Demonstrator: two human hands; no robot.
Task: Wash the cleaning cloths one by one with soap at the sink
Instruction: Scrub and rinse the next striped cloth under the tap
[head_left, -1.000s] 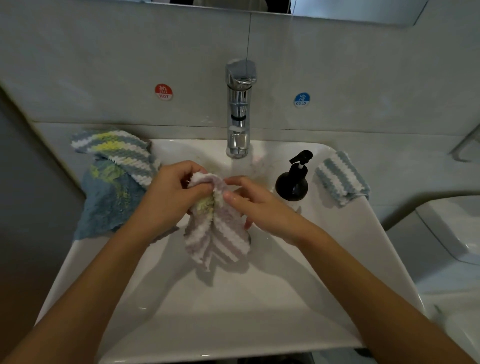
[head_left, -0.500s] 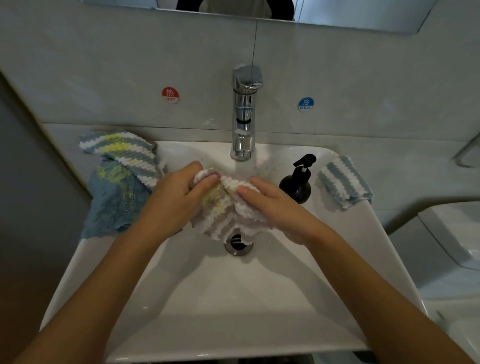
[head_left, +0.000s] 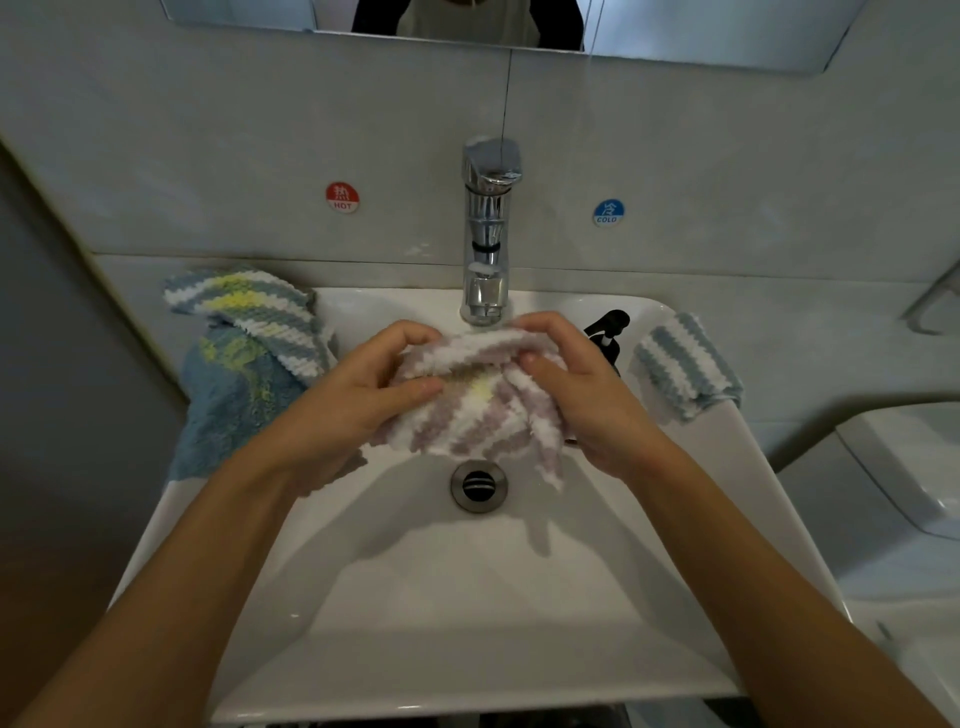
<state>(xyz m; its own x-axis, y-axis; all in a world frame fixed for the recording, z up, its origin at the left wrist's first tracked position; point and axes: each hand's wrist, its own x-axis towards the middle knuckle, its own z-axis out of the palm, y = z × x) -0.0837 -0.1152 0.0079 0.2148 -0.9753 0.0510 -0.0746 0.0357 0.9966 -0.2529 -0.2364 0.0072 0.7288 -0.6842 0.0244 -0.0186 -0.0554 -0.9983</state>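
Both hands grip a pink-and-white striped cloth (head_left: 467, 410) over the sink (head_left: 467, 597), just under the faucet (head_left: 488, 228): left hand (head_left: 343, 405) at 9 o'clock of it, right hand (head_left: 582, 395) at 3. The drain (head_left: 478, 486) sits at 6 o'clock. Striped cloths lie at the basin's 10 o'clock (head_left: 244, 312) and 2 o'clock (head_left: 683, 364) (soap bottle (head_left: 608, 327) mostly hidden).

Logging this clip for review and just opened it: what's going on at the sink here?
A person is washing a pink-and-white striped cloth, gripped in both the left hand and right hand over the sink, just below the faucet. The cloth has a yellow stain in the middle. Two stained blue cloths lie on the left edge, a folded blue-striped cloth on the right. A black soap dispenser stands behind the right hand. Running water cannot be made out.
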